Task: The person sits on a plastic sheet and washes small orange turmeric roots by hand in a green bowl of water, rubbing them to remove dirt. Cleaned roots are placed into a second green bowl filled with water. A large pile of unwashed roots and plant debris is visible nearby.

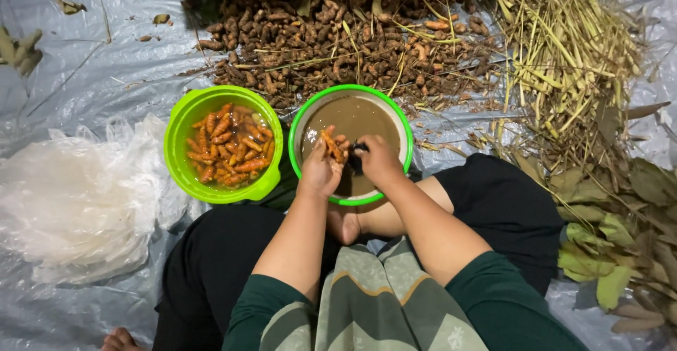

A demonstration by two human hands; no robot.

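The scene is being lit brightly from above and in front, and colours are being shown strongly. Pale glare is being thrown back by the plastic sheet [106, 83] on the ground. The far heap of roots [331, 33] is being left darker, in shadow. The middle is being kept sharp; the edges are being bent slightly by the wide lens.

One head camera looks steeply down from close above the lap, facing the far root pile [331, 33] ahead.
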